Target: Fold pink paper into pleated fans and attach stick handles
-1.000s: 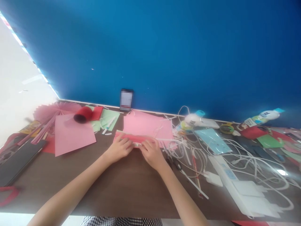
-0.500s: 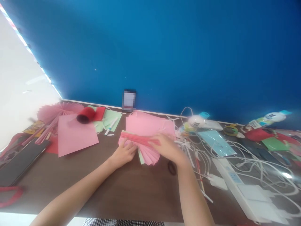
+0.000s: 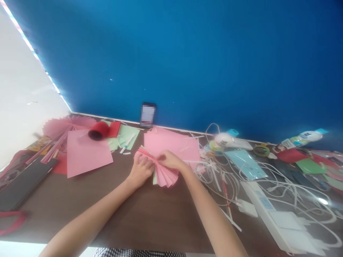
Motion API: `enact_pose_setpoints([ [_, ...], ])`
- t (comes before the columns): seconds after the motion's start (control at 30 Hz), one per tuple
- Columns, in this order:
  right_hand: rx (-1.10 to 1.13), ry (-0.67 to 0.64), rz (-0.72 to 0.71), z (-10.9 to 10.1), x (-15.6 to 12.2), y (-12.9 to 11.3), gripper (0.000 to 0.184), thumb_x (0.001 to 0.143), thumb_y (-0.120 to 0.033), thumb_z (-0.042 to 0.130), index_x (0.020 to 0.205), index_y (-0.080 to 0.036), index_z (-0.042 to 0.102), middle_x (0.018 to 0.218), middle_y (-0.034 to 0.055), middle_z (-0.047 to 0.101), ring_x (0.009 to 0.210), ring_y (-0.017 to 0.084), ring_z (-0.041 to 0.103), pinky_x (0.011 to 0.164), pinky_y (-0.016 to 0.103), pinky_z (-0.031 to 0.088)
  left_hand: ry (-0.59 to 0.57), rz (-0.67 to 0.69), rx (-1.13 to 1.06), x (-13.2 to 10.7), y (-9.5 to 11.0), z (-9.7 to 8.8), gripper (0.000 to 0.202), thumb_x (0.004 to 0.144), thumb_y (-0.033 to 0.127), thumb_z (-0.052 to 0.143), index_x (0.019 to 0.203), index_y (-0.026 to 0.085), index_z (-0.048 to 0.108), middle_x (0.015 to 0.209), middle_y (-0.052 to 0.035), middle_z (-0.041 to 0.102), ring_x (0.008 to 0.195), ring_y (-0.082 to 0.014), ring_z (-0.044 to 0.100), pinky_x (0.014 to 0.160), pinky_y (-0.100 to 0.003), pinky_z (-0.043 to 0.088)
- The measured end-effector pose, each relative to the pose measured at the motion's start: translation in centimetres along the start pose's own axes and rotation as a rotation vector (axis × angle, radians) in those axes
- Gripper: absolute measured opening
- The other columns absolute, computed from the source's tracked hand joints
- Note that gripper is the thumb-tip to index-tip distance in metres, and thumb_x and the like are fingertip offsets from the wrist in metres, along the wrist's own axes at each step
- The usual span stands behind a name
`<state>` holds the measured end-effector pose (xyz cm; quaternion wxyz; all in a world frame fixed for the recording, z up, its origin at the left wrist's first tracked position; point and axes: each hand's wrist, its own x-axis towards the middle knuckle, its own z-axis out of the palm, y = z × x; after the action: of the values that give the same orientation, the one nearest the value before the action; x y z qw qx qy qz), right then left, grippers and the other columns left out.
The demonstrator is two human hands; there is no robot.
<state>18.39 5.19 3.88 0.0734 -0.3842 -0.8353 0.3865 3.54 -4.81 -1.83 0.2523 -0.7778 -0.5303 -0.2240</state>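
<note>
Between my hands is a pleated pink paper fan [image 3: 165,175], its folds spread toward me and a pale green edge showing at its left side. My left hand [image 3: 142,167] is closed on the fan's left part, fingers curled over the pleats. My right hand [image 3: 169,160] pinches the folds near the fan's middle, with its fingertips partly hidden. Just behind the fan lie flat pink sheets [image 3: 171,141], which the right hand overlaps in view.
At left are a pink sheet [image 3: 88,157], a red roll [image 3: 98,130], a larger pleated pink fan [image 3: 71,123] and a dark phone-like slab [image 3: 25,185]. To the right, white cables surround a power strip [image 3: 264,210]; a glue bottle [image 3: 223,138] lies behind. A blue wall [image 3: 187,64] borders the table.
My right hand has moved left, from the far end of the folded strip to the fan's middle. The strip's right end has come down, and the pleats now bunch at the centre.
</note>
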Motion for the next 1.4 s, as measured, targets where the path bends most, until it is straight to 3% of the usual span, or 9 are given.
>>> enact_pose_setpoints([
  [0.13,0.067,-0.044,-0.17,0.7,-0.2,-0.4,0.017,0.075,-0.018,0.051,0.076,-0.015,0.068,0.082,0.0036,0.07,0.078,0.017,0.063,0.073,0.028,0.047,-0.01,-0.07,-0.017,0.1,-0.2,-0.5,0.016,0.08,0.009,0.047,0.077,0.018,0.06,0.084,-0.0058,0.064,0.079,-0.0199,0.054,0.088,-0.046,0.031],
  [0.3,-0.05,0.092,-0.172,1.2,-0.7,-1.9,0.018,0.075,-0.012,0.048,0.072,-0.016,0.064,0.079,0.0046,0.069,0.074,0.017,0.062,0.068,0.028,0.047,0.015,-0.118,-0.065,0.5,-0.3,-1.0,0.022,0.082,0.01,0.044,0.097,0.018,0.058,0.102,-0.0082,0.064,0.099,-0.0232,0.054,0.091,-0.046,0.028],
  [0.43,0.057,0.129,-0.165,0.7,-1.4,-2.6,0.014,0.076,-0.015,0.053,0.087,-0.017,0.061,0.085,0.0053,0.068,0.077,0.016,0.063,0.069,0.028,0.049,-0.025,-0.14,-0.132,1.2,-0.9,-1.4,0.035,0.079,0.007,0.043,0.11,0.018,0.055,0.082,-0.0059,0.067,0.088,-0.0206,0.058,0.095,-0.046,0.026],
  [0.57,0.231,0.246,-0.142,-1.2,-3.0,-1.4,0.019,0.079,-0.024,0.054,0.096,-0.018,0.059,0.098,0.0066,0.065,0.089,0.017,0.062,0.079,0.032,0.049,-0.098,-0.174,-0.224,2.2,-2.5,-2.1,0.024,0.078,0.011,0.044,0.087,0.021,0.064,0.074,-0.0036,0.065,0.077,-0.0184,0.057,0.088,-0.042,0.034],
  [0.77,0.438,0.65,0.002,-0.8,-6.1,3.1,0.023,0.081,-0.036,0.049,0.091,-0.017,0.056,0.092,0.0092,0.063,0.081,0.019,0.062,0.076,0.039,0.05,-0.169,-0.617,-0.605,3.3,-5.0,-3.2,0.017,0.068,0.016,0.049,0.073,0.018,0.065,0.073,-0.0035,0.064,0.068,-0.0178,0.057,0.061,-0.028,0.042],
  [0.9,0.359,0.829,-0.133,2.3,-6.8,3.2,0.036,0.077,-0.029,0.056,0.111,-0.019,0.046,0.106,0.0111,0.056,0.086,0.019,0.059,0.08,0.04,0.049,-0.223,-0.831,-0.987,4.2,-4.5,-3.1,0.011,0.066,0.023,0.054,0.068,0.016,0.063,0.067,-0.0025,0.065,0.063,-0.0167,0.059,0.056,-0.025,0.042],
  [1.07,0.29,0.71,-0.266,4.4,-5.9,2.0,0.046,0.074,-0.024,0.059,0.117,-0.021,0.042,0.11,0.0108,0.052,0.091,0.019,0.057,0.083,0.038,0.048,-0.242,-0.978,-1.404,4.6,-3.5,-1.0,0.018,0.062,0.028,0.062,0.071,0.013,0.063,0.069,-0.0037,0.063,0.057,-0.0132,0.056,0.051,-0.024,0.042],
  [1.2,0.431,0.8,-0.114,4.3,-4.8,3.1,0.024,0.078,-0.024,0.051,0.101,-0.018,0.05,0.097,0.0092,0.058,0.088,0.018,0.058,0.082,0.037,0.049,-0.265,-1.074,-1.682,3.6,-3.7,0.6,0.03,0.06,0.032,0.069,0.081,0.011,0.064,0.071,-0.0063,0.065,0.062,-0.0152,0.059,0.062,-0.029,0.047],
  [1.4,0.442,0.811,-0.01,3.5,-4.1,3.8,0.016,0.074,-0.023,0.051,0.088,-0.018,0.054,0.093,0.0081,0.06,0.083,0.018,0.059,0.078,0.036,0.05,-0.295,-1.023,-1.455,2.0,-4.6,1.2,0.03,0.062,0.039,0.07,0.078,0.014,0.066,0.065,-0.0072,0.067,0.063,-0.0217,0.062,0.063,-0.035,0.049],
])
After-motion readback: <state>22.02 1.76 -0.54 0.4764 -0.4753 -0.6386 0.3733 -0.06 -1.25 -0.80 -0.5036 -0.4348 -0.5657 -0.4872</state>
